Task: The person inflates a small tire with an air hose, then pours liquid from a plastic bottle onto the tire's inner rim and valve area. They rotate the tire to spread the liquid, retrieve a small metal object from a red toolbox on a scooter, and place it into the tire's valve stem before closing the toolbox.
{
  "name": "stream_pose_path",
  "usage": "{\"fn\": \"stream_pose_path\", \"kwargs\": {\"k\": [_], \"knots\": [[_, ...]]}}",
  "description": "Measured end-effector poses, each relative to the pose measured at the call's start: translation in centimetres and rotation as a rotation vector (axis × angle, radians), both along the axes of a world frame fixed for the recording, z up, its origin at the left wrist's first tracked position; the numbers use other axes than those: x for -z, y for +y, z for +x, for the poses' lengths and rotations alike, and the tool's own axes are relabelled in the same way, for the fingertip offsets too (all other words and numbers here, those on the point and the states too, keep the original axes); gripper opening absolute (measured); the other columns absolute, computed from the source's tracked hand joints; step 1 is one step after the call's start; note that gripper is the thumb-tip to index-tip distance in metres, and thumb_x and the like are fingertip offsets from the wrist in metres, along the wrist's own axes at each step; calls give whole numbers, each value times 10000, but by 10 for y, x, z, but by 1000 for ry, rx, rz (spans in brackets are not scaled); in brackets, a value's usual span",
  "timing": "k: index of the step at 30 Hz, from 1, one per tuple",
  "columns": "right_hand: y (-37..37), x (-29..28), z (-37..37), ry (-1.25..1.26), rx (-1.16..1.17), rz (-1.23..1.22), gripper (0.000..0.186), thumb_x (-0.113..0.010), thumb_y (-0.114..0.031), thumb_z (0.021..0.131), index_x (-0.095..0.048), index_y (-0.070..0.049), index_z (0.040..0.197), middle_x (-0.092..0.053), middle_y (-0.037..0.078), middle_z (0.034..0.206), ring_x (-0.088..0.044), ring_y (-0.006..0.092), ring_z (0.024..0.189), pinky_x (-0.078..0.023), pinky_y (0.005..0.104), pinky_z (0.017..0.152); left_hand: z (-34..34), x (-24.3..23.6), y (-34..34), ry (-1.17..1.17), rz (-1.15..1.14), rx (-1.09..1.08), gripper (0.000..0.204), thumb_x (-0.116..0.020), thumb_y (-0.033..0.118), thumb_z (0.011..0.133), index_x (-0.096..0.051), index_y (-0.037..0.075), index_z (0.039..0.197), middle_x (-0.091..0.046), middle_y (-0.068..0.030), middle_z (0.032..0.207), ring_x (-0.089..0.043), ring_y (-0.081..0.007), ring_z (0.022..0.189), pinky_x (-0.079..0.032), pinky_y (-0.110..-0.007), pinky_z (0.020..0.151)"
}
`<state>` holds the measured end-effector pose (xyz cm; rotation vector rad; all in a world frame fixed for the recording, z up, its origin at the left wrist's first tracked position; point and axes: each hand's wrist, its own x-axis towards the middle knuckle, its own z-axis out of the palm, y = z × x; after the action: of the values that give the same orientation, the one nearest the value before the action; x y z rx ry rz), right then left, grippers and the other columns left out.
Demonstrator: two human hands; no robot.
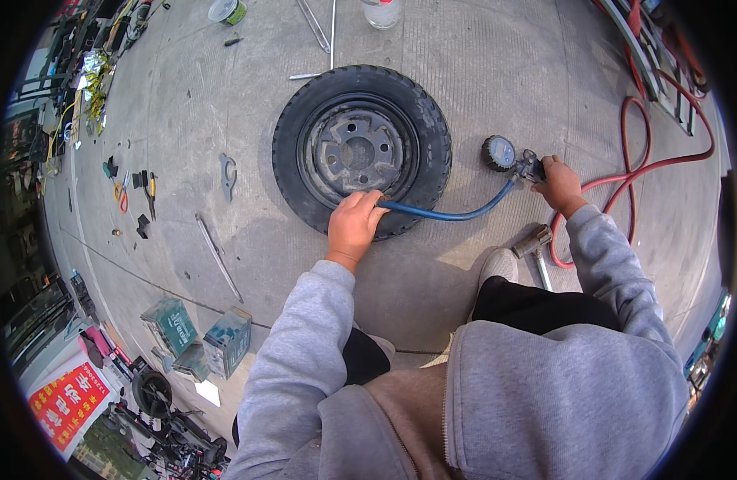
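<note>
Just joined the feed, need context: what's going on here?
A person is bent over a wheel lying flat on the concrete ground. The left hand holds the end of a blue hose at the wheel's near side; whether it is seated on a valve is hidden. The right hand grips the handle of a round pressure gauge at the hose's other end. A red hose lies looped to the right.
</note>
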<state>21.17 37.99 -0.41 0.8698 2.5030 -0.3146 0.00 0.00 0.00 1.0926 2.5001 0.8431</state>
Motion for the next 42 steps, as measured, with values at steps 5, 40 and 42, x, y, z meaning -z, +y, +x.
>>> {"fn": "stream_pose_path", "kwargs": {"k": [5, 40, 42], "knots": [[-1, 1, 0, 13, 4, -2, 524, -867, -221, 692, -583, -41, 1093, -618, 165, 1117, -621, 388, 1062, -520, 459, 875, 0, -1, -1, 1, 0, 0, 263, -754, 220, 804, -685, 110, 1033, -649, -66, 910, -635, -307, 868, -519, -411, 762], [-68, -99, -164, 242, -277, -711, 377, -642, -331, 893, -713, 39, 900, -694, 210, 856, -678, 356, 776, -523, 434, 744, -22, -3, -33, 167, 93, -298, 531, -754, 256, 857, -595, 33, 1311, -586, -193, 1260, -541, -373, 1189, -437, -440, 1023], [18, -150, -158, 430, 61, -676, 370, -545, -338, 977, -710, -7, 977, -568, -5, 690, -508, 109, 577, -406, 291, 519, -38, 6, -50, 298, 11, -530, 649, -747, 273, 868, -487, 40, 1415, -532, -207, 1322, -461, -399, 1267, -364, -475, 1085]]}}
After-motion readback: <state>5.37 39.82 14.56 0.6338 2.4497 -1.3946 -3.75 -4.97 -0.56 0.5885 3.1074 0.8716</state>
